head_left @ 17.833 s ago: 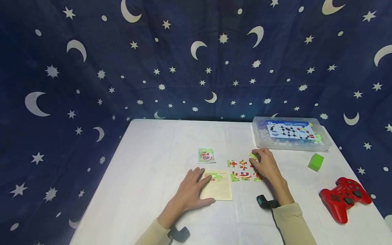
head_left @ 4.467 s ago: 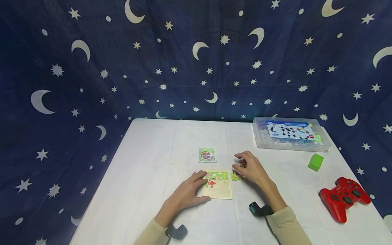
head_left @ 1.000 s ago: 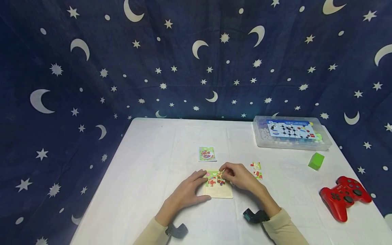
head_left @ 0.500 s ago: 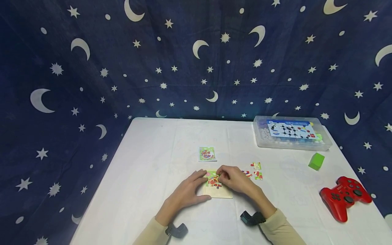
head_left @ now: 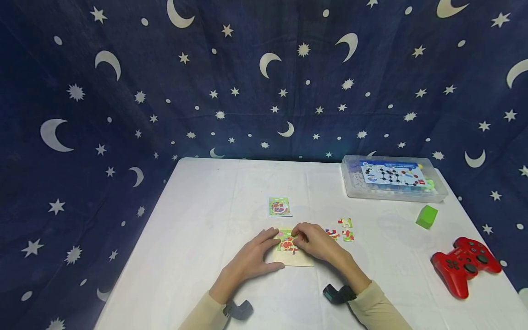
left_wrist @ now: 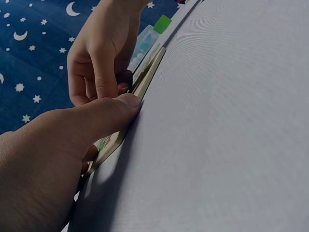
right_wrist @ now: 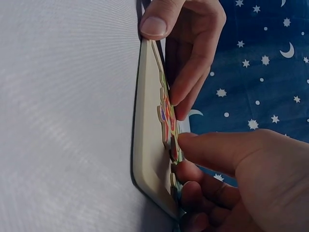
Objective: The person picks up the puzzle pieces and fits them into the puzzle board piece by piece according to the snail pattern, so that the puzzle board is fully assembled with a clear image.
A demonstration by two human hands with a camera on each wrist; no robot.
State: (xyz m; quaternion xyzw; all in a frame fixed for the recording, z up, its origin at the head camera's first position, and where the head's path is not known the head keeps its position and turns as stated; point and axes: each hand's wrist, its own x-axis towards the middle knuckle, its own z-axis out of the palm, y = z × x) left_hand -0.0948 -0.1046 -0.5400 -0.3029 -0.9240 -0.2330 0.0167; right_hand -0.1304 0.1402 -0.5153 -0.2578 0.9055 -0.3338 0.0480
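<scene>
My left hand [head_left: 255, 256] rests along the left side of a shallow wooden puzzle board [head_left: 298, 261], its fingers extended and its thumb at the near left corner. Green and red jigsaw pieces [head_left: 286, 243] lie in the board's far part, while bare wood shows along the near side. With curled fingertips, my right hand [head_left: 315, 240] pinches a jigsaw piece [right_wrist: 175, 146] low over the board, partly hidden by its fingers. Beside that hand lie a red-and-purple piece [head_left: 332, 233], a green-yellow piece [head_left: 345, 222] and a green-red piece [head_left: 348, 235].
Behind the board lies a small picture card [head_left: 279, 207]. A clear plastic box [head_left: 429, 195] with a molecule label stands at the back right. A green block [head_left: 426, 217] and a red game controller [head_left: 466, 266] sit farther right. A starry blue cloth [head_left: 231, 68] hangs behind the table.
Over the longer span, several loose pieces went from the right onto the board. In the last second my right hand shifted slightly left with its piece, uncovering the red-and-purple piece. The left hand stayed put.
</scene>
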